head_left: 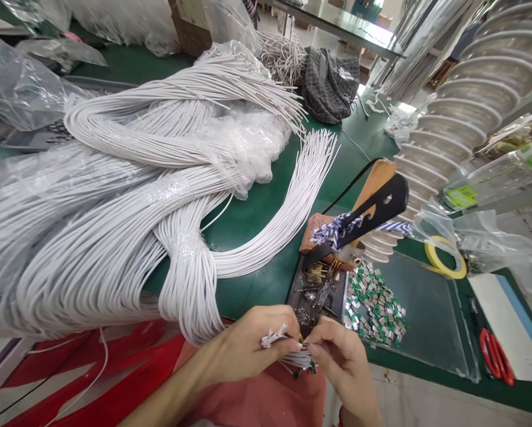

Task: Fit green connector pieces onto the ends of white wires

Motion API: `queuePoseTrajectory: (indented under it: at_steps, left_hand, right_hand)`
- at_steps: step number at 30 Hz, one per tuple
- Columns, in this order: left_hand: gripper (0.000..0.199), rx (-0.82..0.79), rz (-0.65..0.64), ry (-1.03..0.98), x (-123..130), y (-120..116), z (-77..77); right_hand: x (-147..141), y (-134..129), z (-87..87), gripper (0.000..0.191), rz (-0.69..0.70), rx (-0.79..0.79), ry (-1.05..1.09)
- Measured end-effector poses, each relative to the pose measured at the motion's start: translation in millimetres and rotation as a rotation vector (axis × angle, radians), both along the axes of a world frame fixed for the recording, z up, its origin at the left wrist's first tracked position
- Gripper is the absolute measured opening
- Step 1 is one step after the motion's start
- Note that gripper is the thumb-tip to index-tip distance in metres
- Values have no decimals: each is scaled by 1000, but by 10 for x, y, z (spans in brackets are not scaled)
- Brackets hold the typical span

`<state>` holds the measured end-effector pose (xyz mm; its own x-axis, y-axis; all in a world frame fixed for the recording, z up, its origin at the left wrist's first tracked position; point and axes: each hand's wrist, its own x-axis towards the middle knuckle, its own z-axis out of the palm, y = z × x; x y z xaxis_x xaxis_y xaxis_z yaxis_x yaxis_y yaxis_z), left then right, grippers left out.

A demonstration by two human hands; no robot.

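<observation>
My left hand [259,341] is closed around a small bunch of white cables [298,359]. Short white cable ends stick out above its fist, and small dark green pieces show at the ends hanging below. Close beside it, the thumb and fingertips of my right hand [343,359] pinch together near the cable tips. What lies between those fingertips is too small and covered to make out. Just beyond both hands is a dark tray [299,290] with small metal bits in it. Right of the tray lies a pile of small green-and-silver circuit boards [375,302].
Thick bundles of white cable [110,237] cover the left of the green table [243,296]. A ribbed clear hose [461,112] comes down at the right, by a black strip [375,210] tied to a brick. Yellow tape [446,258] and red-handled scissors [494,356] lie farther right.
</observation>
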<state>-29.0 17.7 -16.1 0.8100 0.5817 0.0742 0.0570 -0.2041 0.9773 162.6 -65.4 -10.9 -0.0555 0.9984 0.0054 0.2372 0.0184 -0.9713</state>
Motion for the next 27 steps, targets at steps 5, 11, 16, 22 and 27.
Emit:
queuePoseTrajectory:
  at_steps: [5, 11, 16, 22, 27]
  left_hand:
    - [23, -1, -5, -16, -3, -8, 0]
    - [20, -13, -7, -7, -12, -16, -37]
    - [24, -3, -6, -12, -5, -11, -36]
    - [24, -5, 3, -12, -1, -33, -45]
    - [27, -8, 4, 3, 1, -16, -11]
  right_hand:
    - [13, -4, 2, 26, -16, 4, -5]
    - [25, -5, -4, 23, -5, -11, -2]
    - [33, -15, -25, 23, -18, -26, 4]
    - [35, -2, -8, 23, -14, -9, 16]
    - [29, -2, -10, 22, -27, -25, 1]
